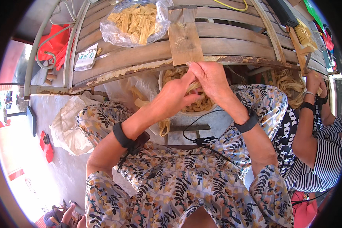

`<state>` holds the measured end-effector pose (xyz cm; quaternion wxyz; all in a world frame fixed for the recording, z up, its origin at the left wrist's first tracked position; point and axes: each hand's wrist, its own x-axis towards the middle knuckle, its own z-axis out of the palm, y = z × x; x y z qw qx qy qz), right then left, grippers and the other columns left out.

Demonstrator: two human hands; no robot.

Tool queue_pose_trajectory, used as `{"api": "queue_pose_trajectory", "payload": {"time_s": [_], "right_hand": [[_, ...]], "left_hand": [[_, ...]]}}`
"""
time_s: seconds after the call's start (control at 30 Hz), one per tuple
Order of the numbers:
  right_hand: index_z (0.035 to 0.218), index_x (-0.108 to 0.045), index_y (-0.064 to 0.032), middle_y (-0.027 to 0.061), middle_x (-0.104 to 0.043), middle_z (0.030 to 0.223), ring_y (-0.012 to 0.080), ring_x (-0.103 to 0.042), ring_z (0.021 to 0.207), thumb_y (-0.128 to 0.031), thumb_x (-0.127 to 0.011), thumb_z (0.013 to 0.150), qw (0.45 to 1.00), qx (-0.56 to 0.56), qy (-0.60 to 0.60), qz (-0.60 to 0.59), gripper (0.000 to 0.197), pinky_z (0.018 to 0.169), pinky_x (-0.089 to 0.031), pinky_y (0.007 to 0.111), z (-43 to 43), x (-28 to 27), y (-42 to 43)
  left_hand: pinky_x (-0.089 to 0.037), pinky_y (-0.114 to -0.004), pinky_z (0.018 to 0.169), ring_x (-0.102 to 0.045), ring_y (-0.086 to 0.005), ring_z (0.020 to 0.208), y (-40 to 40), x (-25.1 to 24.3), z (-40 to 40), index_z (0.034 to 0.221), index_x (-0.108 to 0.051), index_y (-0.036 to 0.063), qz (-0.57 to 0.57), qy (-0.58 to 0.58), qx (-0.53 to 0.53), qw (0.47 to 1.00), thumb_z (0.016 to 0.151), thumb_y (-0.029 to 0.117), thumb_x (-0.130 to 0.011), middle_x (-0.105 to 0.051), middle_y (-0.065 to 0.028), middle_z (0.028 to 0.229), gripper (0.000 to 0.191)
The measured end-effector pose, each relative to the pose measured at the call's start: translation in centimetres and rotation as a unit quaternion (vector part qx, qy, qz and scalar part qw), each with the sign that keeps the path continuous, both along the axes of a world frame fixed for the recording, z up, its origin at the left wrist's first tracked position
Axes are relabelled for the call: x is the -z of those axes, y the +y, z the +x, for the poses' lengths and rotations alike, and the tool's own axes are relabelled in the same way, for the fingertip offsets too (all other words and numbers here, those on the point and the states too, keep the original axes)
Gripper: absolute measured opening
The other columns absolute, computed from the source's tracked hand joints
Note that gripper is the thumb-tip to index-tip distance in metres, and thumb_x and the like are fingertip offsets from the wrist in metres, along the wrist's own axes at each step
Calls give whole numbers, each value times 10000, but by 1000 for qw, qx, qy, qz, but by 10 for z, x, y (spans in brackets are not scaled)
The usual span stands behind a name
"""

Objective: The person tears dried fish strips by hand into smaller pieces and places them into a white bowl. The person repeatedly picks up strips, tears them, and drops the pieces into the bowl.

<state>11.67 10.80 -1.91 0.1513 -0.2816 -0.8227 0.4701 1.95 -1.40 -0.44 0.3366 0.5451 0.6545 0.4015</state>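
Observation:
My left hand [172,95] and my right hand [212,78] meet just below the near end of a wooden plank [185,42]. Between them runs a pale yellow fibrous strip [195,85], gripped by both hands and partly hidden by the fingers. Below the hands, between my knees, stands a round white tub [188,113] holding a heap of similar strips [201,106]. On the slatted bench [230,47], left of the plank, a clear plastic bag [109,35] lies open around short cut yellow pieces [134,22].
A co-worker's hands [315,82] work at the right, near another heap of strips [292,85] and a wooden block [302,54]. A woven sack [71,128] lies left of my knee. A black cable [199,141] crosses my lap. The bench has a rusty metal edge [125,75].

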Motion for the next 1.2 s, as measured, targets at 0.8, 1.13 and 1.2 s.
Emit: {"api": "queue_pose_trajectory", "payload": {"time_s": [0.8,1.13,1.2], "right_hand": [[1022,-641,-66,50,-628,671,110,-587,550,-200,-638,795,965,-172,1,-200,264,520,-452,242,10,2,2],[855,-674,-35,44,-618,675,96,-515,596,-193,-652,797,988,-36,57,-138,170,568,-423,260,4,8,-6],[839,-668,-4,33,-623,653,45,-475,604,-199,-650,813,955,-72,39,-285,197,563,-415,245,6,10,-2]], "left_hand": [[-319,-176,405,-414,-44,428,-3,41,-5,1063,-493,0,-192,-676,-2,711,927,236,-458,-563,-82,746,275],[-349,-212,378,-454,-52,408,8,20,-13,768,-577,-29,39,-186,-238,952,898,123,-520,-525,-18,550,208],[-360,-229,382,-458,-68,405,4,17,-14,753,-569,-24,21,-181,-196,964,892,143,-532,-519,-32,544,220]]}}
